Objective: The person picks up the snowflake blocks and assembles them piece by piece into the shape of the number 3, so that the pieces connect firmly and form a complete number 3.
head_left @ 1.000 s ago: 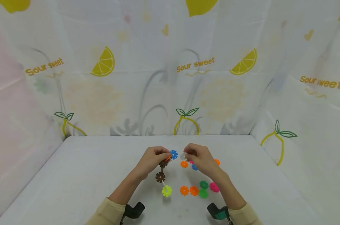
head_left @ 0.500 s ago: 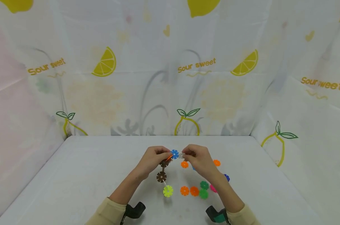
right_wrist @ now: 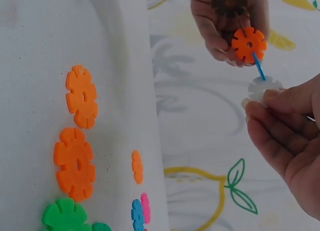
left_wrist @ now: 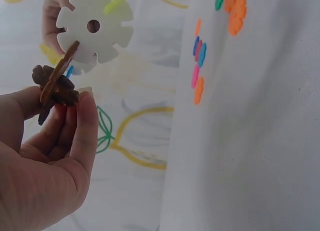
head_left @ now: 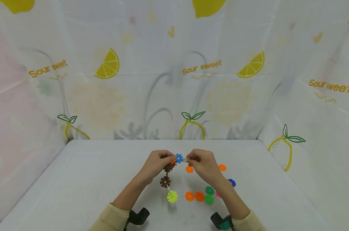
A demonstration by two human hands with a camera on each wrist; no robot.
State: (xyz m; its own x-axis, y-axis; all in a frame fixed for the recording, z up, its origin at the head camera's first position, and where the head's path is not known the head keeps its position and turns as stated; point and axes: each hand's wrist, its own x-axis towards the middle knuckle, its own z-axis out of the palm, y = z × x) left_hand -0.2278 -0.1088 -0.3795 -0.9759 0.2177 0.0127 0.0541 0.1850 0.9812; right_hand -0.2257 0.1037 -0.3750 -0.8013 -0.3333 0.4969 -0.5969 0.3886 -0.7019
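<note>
My left hand pinches a chain of notched plastic discs by its upper part. In the head view, a brown disc and a yellow-green disc hang below that hand. The left wrist view shows a white disc linking the brown and yellow-green ones. An orange disc by the left fingers carries a blue disc. My right hand pinches another whitish disc between thumb and finger, against the blue disc's edge. How deep their slots engage is hidden by the fingertips.
Loose discs lie on the white table: orange, green, dark blue and several others, some behind the right forearm. A printed curtain stands behind the table.
My right hand has moved slightly left, bringing its whitish disc from apart to against the blue disc. The left hand holds the chain almost still.
</note>
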